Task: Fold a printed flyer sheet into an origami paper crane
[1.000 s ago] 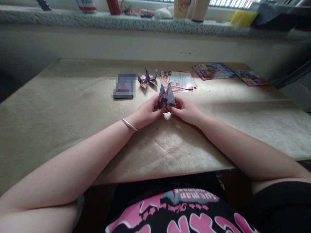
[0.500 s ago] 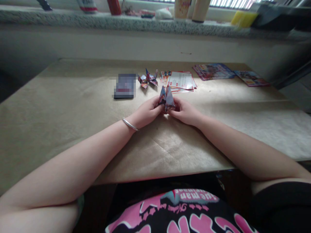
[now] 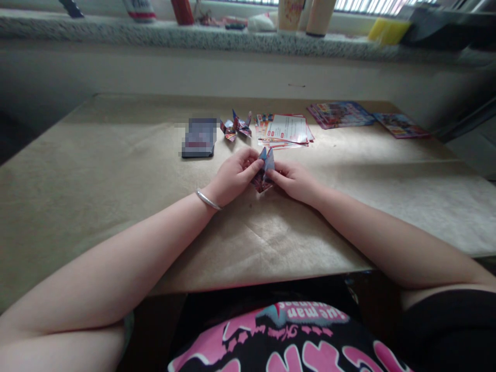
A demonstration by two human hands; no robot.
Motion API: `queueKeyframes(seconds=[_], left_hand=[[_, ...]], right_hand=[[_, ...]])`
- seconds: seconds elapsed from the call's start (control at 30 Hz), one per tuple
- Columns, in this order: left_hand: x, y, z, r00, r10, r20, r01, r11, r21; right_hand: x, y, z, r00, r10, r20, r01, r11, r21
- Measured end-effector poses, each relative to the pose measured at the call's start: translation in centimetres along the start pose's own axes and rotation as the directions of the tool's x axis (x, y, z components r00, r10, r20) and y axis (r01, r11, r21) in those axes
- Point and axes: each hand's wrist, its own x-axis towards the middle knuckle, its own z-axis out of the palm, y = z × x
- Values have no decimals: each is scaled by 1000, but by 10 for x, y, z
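Note:
Over the middle of the table, a small folded paper piece (image 3: 263, 182) in printed colours is pinched between both hands. Its two narrow points stick up and away from me, and a wider folded corner faces me. My left hand (image 3: 237, 173), with a silver bangle at the wrist, is closed on its left side, thumb on top. From the right, my right hand (image 3: 295, 180) grips the other side with thumb and fingers. Just beyond my hands are folded paper cranes (image 3: 236, 125), lying close together. Parts of the held paper are hidden by my fingers.
A dark blurred-out flat object (image 3: 199, 137) lies left of the cranes. Printed sheets (image 3: 289, 129) are stacked to their right, with colourful leaflets (image 3: 341, 113) farther right. Bottles, a yellow block (image 3: 389, 31) and other items line the stone windowsill (image 3: 232, 39) behind the table (image 3: 116, 181).
The folded paper has tipped and come slightly toward me, its points now lower. Both thumbs have shifted up onto its upper faces. Everything else on the table stays put.

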Motion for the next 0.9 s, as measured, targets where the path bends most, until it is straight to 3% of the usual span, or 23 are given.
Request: queueKeyframes(seconds=[0.13, 0.3, 0.4, 0.57, 0.73, 0.9], left_hand=[[1, 0, 1, 996, 39, -81, -45, 996, -77], [-1, 5, 4, 990, 91, -104, -99, 993, -71], [-3, 5, 5, 983, 104, -148, -115, 991, -63], [-3, 3, 5, 990, 62, -125, -79, 987, -142], [-3, 4, 7, 990, 49, -136, -69, 987, -147], [-4, 7, 7, 986, 94, -139, -110, 987, -113]], right_hand=[[1, -1, 3, 993, -2, -115, -1, 1000, -30], [2, -5, 2, 959, -4, -282, 36, 994, 108], [1, -6, 2, 954, -12, -301, 41, 995, 91], [1, -7, 4, 956, -40, -292, 54, 998, 41], [1, -8, 6, 931, -62, -360, 86, 995, 49], [-1, -13, 7, 929, -79, -361, 99, 994, 38]])
